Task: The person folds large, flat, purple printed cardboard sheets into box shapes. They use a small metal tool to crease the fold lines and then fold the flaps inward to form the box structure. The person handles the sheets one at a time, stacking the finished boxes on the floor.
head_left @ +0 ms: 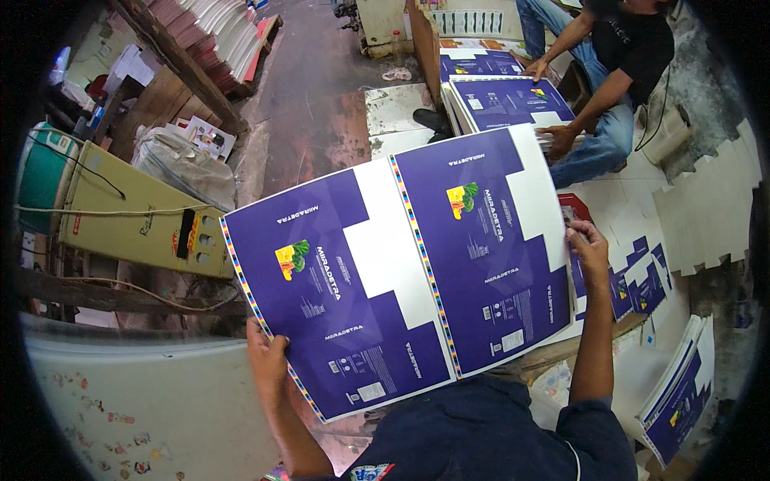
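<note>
A large printed cardboard sheet (353, 345), purple and white with two repeated carton layouts and coloured strips, is held out in front of my body, tilted. My left hand (267, 353) grips its lower left edge, with the thumb on the printed face and the other fingers mostly hidden behind. My right hand (588, 250) pinches the right edge, fingers bent. Just behind that hand lies a small red object (573, 207), partly covered. More purple printed pieces (642, 280) lie to the right of the sheet.
At the upper right a seated co-worker (634, 48) rests both hands on a stack of similar sheets (513, 104). A yellowish-green machine cover (132, 212) stands at left. Leaning sheets (682, 401) are at lower right, and stacked white sheets (220, 36) at upper left.
</note>
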